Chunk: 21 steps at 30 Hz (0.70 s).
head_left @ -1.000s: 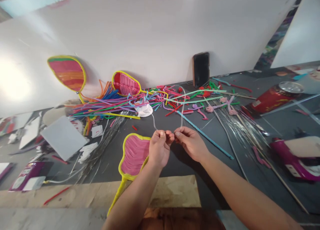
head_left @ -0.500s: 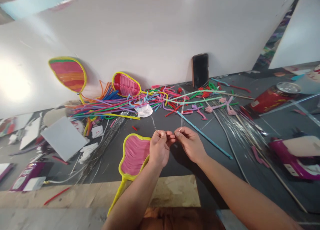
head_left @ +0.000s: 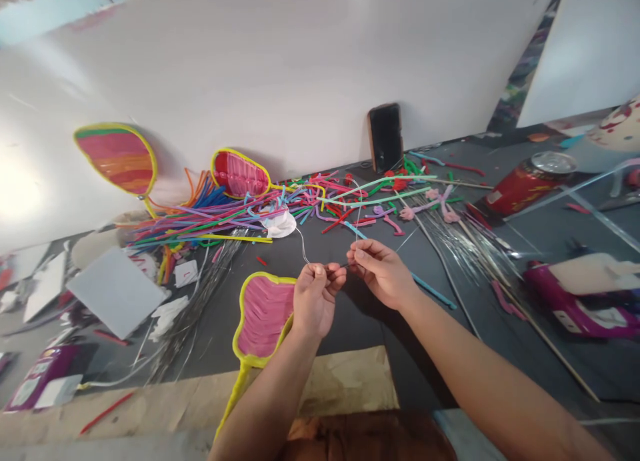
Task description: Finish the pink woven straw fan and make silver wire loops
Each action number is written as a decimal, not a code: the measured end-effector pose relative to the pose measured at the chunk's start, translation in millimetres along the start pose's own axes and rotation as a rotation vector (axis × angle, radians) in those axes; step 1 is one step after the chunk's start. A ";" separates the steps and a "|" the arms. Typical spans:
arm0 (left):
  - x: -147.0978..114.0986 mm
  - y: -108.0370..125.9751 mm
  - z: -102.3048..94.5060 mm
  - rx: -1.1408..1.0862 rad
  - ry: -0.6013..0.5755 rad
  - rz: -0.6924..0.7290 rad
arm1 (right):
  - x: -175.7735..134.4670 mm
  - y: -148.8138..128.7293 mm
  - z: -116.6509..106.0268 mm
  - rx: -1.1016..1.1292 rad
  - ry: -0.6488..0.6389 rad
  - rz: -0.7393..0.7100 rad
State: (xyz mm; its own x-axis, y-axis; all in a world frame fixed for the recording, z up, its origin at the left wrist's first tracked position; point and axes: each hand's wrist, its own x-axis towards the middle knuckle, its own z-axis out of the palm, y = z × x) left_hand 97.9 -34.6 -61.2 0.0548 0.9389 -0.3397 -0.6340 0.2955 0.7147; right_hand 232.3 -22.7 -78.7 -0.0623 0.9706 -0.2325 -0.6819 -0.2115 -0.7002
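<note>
A: What does each grip have?

B: Both are pinched shut on a thin, pale wire (head_left: 303,247); the left hand (head_left: 316,301) has thumb and fingers closed on it, and the right hand (head_left: 383,274) does the same just beside; the wire is on the near side of the phone (head_left: 385,137), held above the table (head_left: 210,344).

A: How far along does it look?

B: Early for the wire, I'd judge; it looks bare, and any join seems left undone or is hidden by the fingertips; three paddles look complete, with coloured faces and yellow edges.

A: Count everything for me?

B: One wire, two hands, one phone; three paddles, all left of the phone: the striped paddle (head_left: 120,161) farthest along, the small paddle (head_left: 243,174) closer, the front paddle (head_left: 265,314) on the near side, partly behind the left arm; one red can (head_left: 533,181), right of the phone; two purple gadgets, one (head_left: 43,377) well left of it, another (head_left: 585,324) right; the fuzzy sticks (head_left: 215,214), mostly left, are too tangled to count.
</note>
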 end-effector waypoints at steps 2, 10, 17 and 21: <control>-0.4 0.3 0.0 0.005 0.006 -0.011 | -0.8 -3.1 0.2 0.006 -0.036 0.005; 1.0 -2.5 -2.5 0.005 0.019 -0.027 | -3.5 -2.9 5.3 0.063 -0.049 -0.020; 1.7 -5.4 -3.6 0.015 0.043 -0.019 | -1.8 -3.8 3.7 0.066 -0.043 -0.032; 1.8 -6.2 -4.5 0.033 0.025 -0.021 | -1.7 -9.0 2.1 0.045 -0.047 0.007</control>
State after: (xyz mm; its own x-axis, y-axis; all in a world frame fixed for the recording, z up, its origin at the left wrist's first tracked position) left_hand 98.4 -35.5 -69.0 0.0484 0.9279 -0.3696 -0.6073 0.3211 0.7267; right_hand 237.0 -22.2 -70.6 -0.1001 0.9737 -0.2044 -0.7132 -0.2135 -0.6676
